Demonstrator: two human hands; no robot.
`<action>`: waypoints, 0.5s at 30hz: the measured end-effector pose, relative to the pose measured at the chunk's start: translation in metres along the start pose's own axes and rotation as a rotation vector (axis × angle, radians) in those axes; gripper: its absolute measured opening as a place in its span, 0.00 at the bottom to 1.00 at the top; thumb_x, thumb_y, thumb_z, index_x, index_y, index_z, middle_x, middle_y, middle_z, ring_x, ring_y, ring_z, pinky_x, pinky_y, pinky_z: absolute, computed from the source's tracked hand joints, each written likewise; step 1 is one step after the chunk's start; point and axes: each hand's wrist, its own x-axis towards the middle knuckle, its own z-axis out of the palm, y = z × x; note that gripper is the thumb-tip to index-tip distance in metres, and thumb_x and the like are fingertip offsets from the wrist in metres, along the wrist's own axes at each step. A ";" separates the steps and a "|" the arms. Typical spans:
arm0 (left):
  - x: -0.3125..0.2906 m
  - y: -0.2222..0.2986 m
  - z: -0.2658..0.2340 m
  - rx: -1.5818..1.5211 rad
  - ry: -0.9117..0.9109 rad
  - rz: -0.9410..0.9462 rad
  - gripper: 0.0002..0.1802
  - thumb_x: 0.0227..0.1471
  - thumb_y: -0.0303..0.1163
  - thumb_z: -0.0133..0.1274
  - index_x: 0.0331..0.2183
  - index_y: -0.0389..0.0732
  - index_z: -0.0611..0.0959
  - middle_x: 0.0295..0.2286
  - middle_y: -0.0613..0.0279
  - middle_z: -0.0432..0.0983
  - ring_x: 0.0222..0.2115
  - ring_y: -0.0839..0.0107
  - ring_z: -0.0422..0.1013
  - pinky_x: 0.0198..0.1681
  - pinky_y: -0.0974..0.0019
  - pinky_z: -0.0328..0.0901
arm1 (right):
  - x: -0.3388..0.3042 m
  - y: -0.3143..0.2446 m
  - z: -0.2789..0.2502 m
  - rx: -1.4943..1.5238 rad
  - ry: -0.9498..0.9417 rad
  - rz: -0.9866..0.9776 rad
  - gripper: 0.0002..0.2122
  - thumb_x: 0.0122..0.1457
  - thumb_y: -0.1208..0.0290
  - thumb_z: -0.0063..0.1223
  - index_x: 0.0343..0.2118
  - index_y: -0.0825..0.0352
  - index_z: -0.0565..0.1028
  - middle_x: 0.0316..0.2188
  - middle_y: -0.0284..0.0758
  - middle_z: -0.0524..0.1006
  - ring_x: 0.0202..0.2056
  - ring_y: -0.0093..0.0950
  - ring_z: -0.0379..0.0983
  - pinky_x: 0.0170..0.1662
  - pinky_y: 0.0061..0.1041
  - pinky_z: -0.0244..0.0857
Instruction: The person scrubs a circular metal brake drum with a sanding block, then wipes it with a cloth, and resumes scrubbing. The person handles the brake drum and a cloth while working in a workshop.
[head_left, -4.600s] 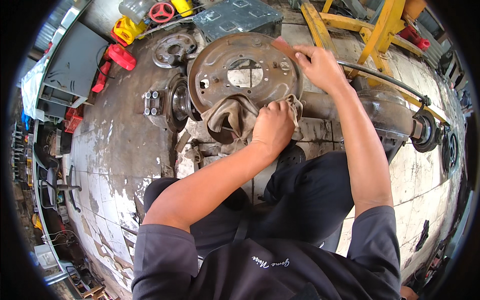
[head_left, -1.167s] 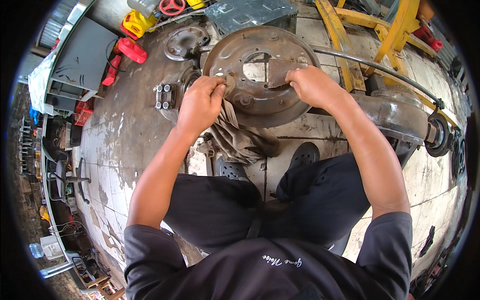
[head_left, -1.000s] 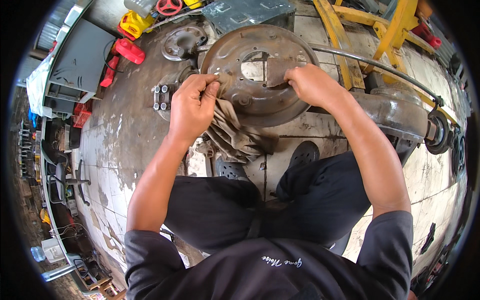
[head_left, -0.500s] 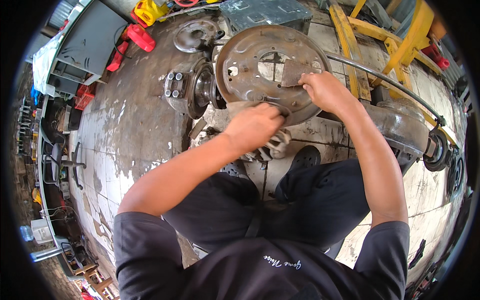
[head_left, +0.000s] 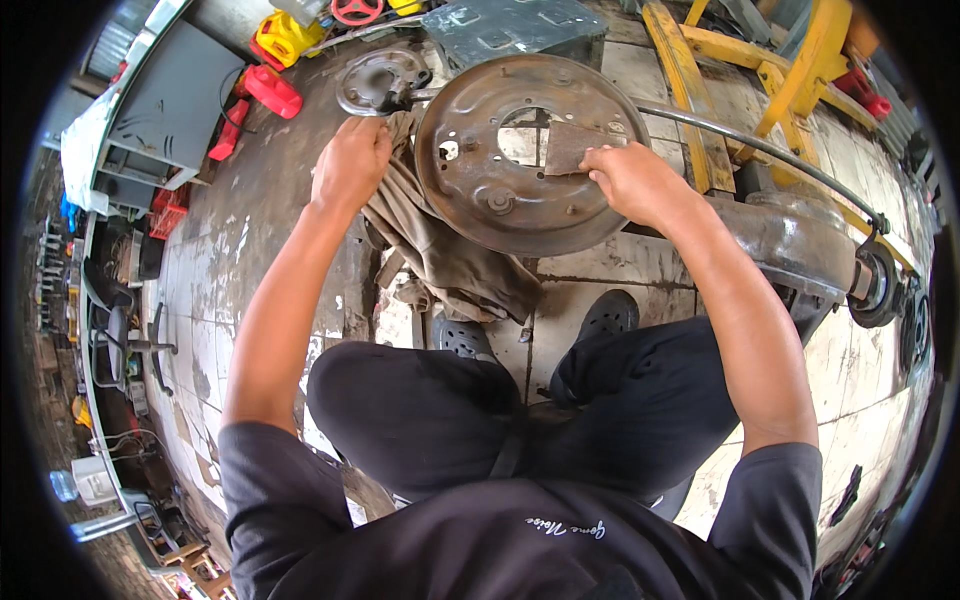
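clutching a limp, creased brown cloth (head_left: 445, 250), my left hand (head_left: 352, 165) sits left of the round, rust-stained metal plate (head_left: 530, 215). my right hand (head_left: 632, 182) pinches a flat, coarse-looking sheet (head_left: 568, 149) over its central hole's edge.

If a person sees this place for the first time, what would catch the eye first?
Probably the big rusty round plate with a hole in its middle, at upper centre. In front of it, the right hand holds a flat brown piece, while at its left the left hand grips a hanging grey-brown cloth. A bright yellow metal frame stands at upper right.
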 end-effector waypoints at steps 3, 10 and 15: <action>-0.015 0.035 -0.019 -0.172 0.012 -0.008 0.13 0.59 0.34 0.48 0.40 0.36 0.81 0.36 0.46 0.79 0.38 0.48 0.76 0.41 0.52 0.70 | -0.001 -0.003 0.000 0.013 0.001 -0.001 0.10 0.62 0.74 0.49 0.44 0.66 0.79 0.40 0.46 0.81 0.43 0.47 0.76 0.48 0.43 0.69; -0.071 0.105 0.002 -0.286 -0.216 0.622 0.12 0.55 0.33 0.56 0.41 0.41 0.84 0.37 0.63 0.79 0.38 0.63 0.75 0.41 0.61 0.72 | -0.002 0.000 0.002 -0.018 0.024 -0.023 0.10 0.61 0.75 0.49 0.43 0.67 0.79 0.40 0.47 0.80 0.43 0.48 0.76 0.48 0.43 0.68; -0.078 0.116 0.017 -0.197 -0.334 0.674 0.17 0.52 0.34 0.56 0.46 0.44 0.82 0.39 0.68 0.75 0.40 0.67 0.71 0.40 0.63 0.73 | 0.000 -0.003 0.005 -0.011 0.023 -0.021 0.10 0.61 0.75 0.49 0.42 0.68 0.80 0.40 0.47 0.80 0.43 0.48 0.75 0.49 0.43 0.68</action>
